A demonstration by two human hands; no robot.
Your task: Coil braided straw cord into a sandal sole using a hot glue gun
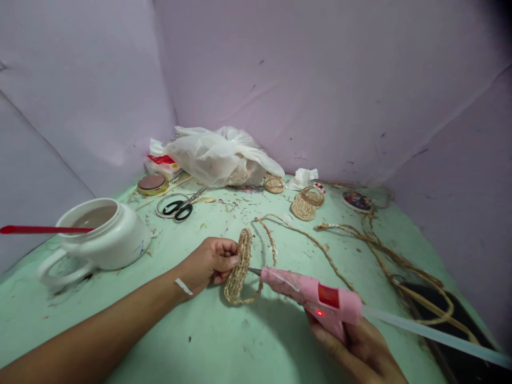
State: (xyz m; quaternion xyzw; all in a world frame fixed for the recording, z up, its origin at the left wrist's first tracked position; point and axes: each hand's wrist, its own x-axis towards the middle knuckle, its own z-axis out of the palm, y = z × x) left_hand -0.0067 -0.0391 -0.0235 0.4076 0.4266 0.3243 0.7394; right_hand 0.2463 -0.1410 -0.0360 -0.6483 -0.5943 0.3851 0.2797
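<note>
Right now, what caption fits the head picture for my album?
Left hand holds a braided coil; right hand points a pink glue gun at it.

The tabletop (168,341) is pale green with dark specks. The glue gun (298,285) is pink with a red window and a glowing red light, and its glue stick (432,332) is cloudy white. The woven piece (242,260) is straw brown, with braided rows. By the left edge, the mug (120,237) is white and the thin stick (40,230) in it is red. Near the back edge, the bag (218,157) is milky white. The scissors (184,211) have black handles. Toward the back right corner, a small disc (357,201) seems dark with red bits, though it is blurry.
</note>
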